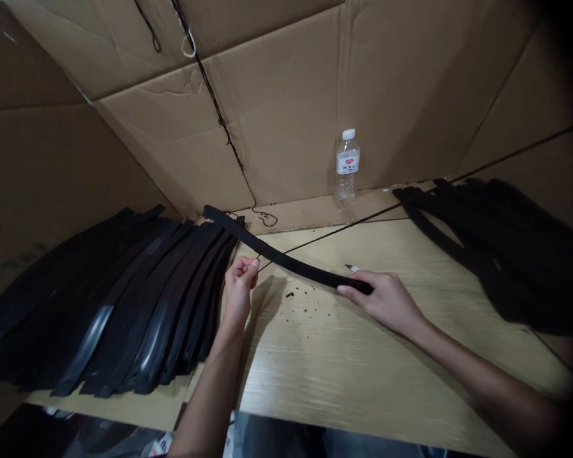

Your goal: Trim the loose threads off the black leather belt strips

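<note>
A long, curved black strip (296, 266) is held slantwise above the table, its far end toward the pile on the left. My right hand (384, 299) grips its near end between thumb and fingers. Below the strip's middle, my left hand (241, 280) pinches a thin dark cord (344, 227). From there the cord passes the strip and stretches up to the right, out of view. A short bit of cord also shows between my left fingertips and the strip; whether it goes through a hole I cannot tell.
Many similar black strips (119, 305) lie fanned on the left, and another dark heap (516, 254) is at right. A plastic bottle (347, 165) stands against the cardboard wall (277, 114). Near my right hand lies a small pointed blade (351, 268). Dark crumbs dot the table (315, 369).
</note>
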Demonstrator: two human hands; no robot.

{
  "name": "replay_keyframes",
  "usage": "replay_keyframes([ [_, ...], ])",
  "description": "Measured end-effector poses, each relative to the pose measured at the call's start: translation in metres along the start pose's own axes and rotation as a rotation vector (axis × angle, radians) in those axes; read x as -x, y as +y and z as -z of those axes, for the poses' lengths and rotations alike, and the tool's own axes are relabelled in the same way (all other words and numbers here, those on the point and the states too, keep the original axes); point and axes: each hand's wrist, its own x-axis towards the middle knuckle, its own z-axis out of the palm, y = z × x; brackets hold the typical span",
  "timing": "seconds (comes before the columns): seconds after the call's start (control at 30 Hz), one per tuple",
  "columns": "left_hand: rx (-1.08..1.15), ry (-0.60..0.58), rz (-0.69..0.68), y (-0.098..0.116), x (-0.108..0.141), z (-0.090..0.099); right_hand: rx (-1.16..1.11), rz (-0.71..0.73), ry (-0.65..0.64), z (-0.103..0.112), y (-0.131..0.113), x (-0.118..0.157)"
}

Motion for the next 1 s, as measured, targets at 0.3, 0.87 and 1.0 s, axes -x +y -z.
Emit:
replay_keyframes([
  [0.3,-0.024,0.021,-0.016,0.000,0.002,-0.011,0.230,-0.020,0.047,0.004,0.001,0.001],
  [0.87,0.043,0.015,-0.088,0.007,0.008,-0.015,-0.353,-0.184,-0.204,0.004,0.000,-0.002],
  [1.0,0.061,0.023,-0.085,0.007,0.010,-0.016,-0.249,-0.142,-0.141,0.001,0.002,-0.001],
])
